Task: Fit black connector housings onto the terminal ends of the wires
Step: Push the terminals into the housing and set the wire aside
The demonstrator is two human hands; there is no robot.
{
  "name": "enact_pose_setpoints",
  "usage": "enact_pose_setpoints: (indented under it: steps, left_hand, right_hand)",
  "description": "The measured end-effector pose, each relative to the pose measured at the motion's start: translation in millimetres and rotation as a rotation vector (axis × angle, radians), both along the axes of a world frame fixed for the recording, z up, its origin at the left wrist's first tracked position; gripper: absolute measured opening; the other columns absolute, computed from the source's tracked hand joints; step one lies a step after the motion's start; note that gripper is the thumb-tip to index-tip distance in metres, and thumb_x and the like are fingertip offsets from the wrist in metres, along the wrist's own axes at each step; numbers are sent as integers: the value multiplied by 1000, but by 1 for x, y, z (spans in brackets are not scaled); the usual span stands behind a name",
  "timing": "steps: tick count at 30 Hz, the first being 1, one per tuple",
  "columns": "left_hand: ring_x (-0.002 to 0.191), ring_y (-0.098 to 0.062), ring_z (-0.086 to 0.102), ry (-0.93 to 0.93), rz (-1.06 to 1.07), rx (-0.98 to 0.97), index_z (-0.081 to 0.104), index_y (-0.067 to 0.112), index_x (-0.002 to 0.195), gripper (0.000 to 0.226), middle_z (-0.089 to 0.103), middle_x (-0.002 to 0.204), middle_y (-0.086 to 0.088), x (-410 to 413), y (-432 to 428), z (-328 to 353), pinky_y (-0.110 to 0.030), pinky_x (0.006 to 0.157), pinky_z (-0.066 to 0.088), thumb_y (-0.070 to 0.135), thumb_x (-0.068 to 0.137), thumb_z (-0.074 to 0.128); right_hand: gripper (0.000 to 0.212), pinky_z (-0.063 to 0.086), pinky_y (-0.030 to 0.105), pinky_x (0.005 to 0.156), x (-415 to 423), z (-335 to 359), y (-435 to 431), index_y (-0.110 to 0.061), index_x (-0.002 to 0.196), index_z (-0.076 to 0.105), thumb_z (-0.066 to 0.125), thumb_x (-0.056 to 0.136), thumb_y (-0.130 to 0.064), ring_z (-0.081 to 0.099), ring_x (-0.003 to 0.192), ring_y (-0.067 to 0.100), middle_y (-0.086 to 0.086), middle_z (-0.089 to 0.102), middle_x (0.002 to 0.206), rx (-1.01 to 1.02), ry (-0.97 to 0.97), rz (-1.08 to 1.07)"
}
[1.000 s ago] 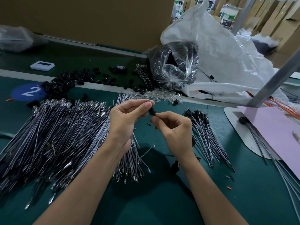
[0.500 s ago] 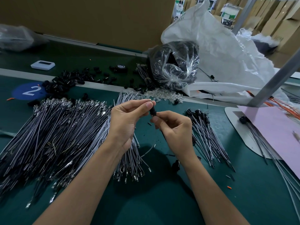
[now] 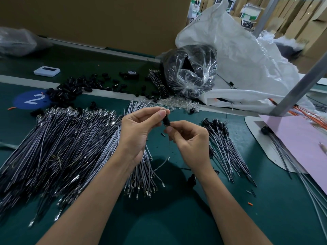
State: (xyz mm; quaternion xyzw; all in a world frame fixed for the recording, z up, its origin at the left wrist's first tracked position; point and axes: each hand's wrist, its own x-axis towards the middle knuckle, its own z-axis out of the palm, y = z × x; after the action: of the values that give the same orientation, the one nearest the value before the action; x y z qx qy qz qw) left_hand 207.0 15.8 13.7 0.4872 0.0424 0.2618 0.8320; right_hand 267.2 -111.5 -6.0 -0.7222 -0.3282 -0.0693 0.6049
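My left hand (image 3: 139,131) pinches a black housing (image 3: 166,121) between thumb and forefinger, the other fingers curled loosely beneath. My right hand (image 3: 192,141) meets it from below, thumb and forefinger clamped on the thin wire (image 3: 169,147) just under the housing. Both are raised above the green mat (image 3: 177,220). My own fingertips cover most of the housing, so I cannot tell how far the terminal sits inside (a small bright speck shows just above my left fingertips, too small to name). The wire drops from my right hand toward the mat.

To the left of my left wrist lies the big heap of bare wires (image 3: 62,147), terminals glinting at the ends; part of it fans out beneath my left forearm. To the right of my right hand lies a smaller bundle of fitted wires (image 3: 226,147), black housings at its far end. Beyond my hands, loose housings (image 3: 70,89) are scattered across the pale strip, beside a blue disc marked 2 (image 3: 31,100). Some clear plastic pieces (image 3: 177,104) lie just behind my fingers. Farther back a clear bag of black parts (image 3: 191,71) leans against a white sack (image 3: 247,55), with a roll of tape (image 3: 131,73) and a small white device (image 3: 46,71) off to the left. On the right lies a pink sheet (image 3: 297,138), and a grey post (image 3: 300,85) slants above it.
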Motion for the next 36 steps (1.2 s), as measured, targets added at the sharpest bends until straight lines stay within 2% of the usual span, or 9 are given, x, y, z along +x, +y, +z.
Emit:
enact_pose_setpoints:
  steps: [3,8,15,20,23,27,36]
  left_hand:
    - [78,-11,67,-17,9,28,78,19,75,14,76,86,-4,0,1,-1,-18,70,52,23,62,79]
    - [82,-11,66,-38,22,120,76,25,76,8,76,92,-3,1,3,-4,-19,71,51,18,73,74]
    - [89,-15,67,-7,-45,144,77,22,75,5,76,95,-6,-1,4,-1,-23,78,51,18,71,77]
    - [83,-15,63,-4,-63,163,78,23,76,11,75,95,-7,-3,7,0,-22,64,49,13,73,75]
    - [81,-18,61,-7,-69,187,79,25,76,13,75,89,-5,-3,7,0,-20,62,47,16,67,83]
    - [80,-11,69,-24,-67,117,80,21,74,16,77,85,-2,-2,3,-2,-18,67,52,27,59,81]
    - [80,-9,69,-67,-117,-4,80,18,74,13,76,85,-1,1,-2,-5,-18,69,53,18,62,77]
  right_hand:
    - [8,57,33,64,-2,1,0,-6,88,75,70,85,-1,68,65,17,5,74,74,27,15,15]
    - [8,51,26,60,-4,2,0,-8,84,75,70,86,-2,62,61,8,2,72,71,30,30,32]
    - [6,56,36,66,-5,1,-1,-5,90,73,68,88,-2,66,65,14,6,74,76,55,90,51]
    - [6,57,37,64,-3,0,-2,-4,92,72,67,89,-5,66,64,19,5,74,77,41,76,73]
    - [10,55,33,63,-3,-2,-1,-2,91,72,64,91,-7,66,64,18,7,74,77,27,91,110]
    - [14,53,26,63,-3,-2,1,-9,89,72,60,93,-4,67,66,14,5,74,76,75,111,116]
    - [19,54,25,63,-4,-1,2,-13,89,73,61,91,1,67,69,13,0,74,76,174,143,112]
